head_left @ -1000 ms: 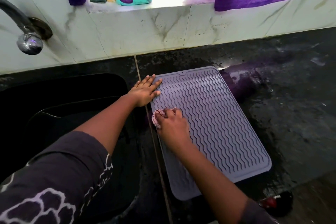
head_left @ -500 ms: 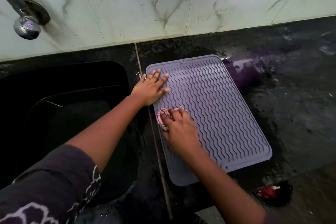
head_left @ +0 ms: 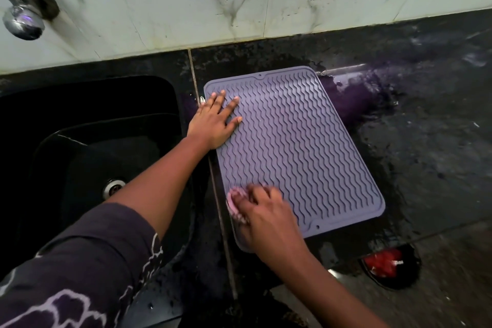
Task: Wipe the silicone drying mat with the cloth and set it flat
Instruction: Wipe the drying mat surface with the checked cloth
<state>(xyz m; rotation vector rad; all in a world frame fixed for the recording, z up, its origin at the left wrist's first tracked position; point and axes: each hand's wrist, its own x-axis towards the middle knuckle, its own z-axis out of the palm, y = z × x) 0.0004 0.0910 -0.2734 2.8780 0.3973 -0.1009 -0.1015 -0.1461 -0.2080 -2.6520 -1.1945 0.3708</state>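
Note:
A grey-lilac silicone drying mat with wavy ridges lies flat on the wet black counter, right of the sink. My left hand presses on the mat's far left corner, palm down, fingers spread. My right hand is closed on a small pink cloth and presses it onto the mat's near left part. Most of the cloth is hidden under my fingers; the hand is slightly blurred.
A black sink with a metal drain lies to the left, a chrome tap above it. The marble wall backs the wet counter. Below the counter edge at lower right lies a red object.
My right hand has dragged the cloth along the mat's left side toward me. My left hand has slid further onto the mat's far corner. The camera has tilted downward.

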